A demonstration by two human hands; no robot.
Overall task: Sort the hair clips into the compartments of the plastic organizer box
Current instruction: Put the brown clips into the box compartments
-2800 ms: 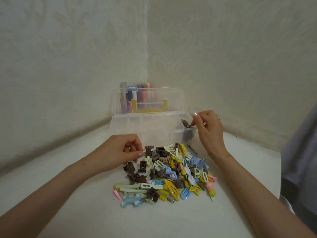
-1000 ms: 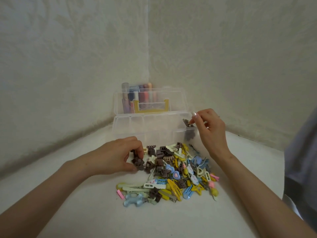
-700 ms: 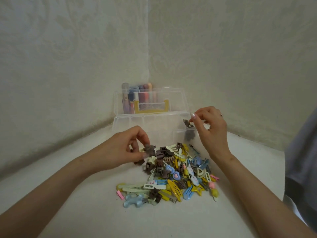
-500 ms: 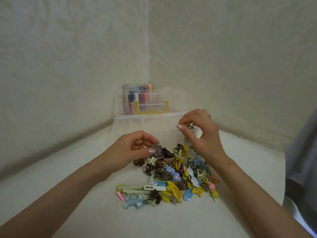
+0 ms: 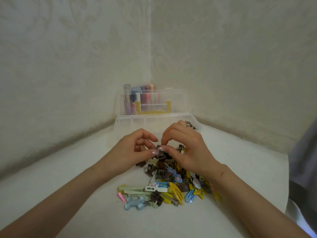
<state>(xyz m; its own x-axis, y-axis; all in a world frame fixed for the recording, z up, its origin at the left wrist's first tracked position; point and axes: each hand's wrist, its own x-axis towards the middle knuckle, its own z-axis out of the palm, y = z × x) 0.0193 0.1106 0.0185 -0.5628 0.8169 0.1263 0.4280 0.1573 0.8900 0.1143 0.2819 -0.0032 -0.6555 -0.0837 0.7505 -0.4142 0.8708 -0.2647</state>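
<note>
Two hands meet on one small brown clip (image 5: pixel 158 148): left hand (image 5: pixel 133 152) and right hand (image 5: pixel 187 150) both pinch it. Organizer box (image 5: pixel 127 123) straight beyond; right hand nearer its right-end compartment.

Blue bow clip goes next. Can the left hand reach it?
Probably yes: the blue bow clip lies mostly uncovered at the near-left pile edge, though the left hand pinches a brown clip.

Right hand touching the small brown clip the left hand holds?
Touching. Head view: the right hand closes its fingertips on the brown clip from one side, while the left hand pinches the other side. No gap shows.
</note>
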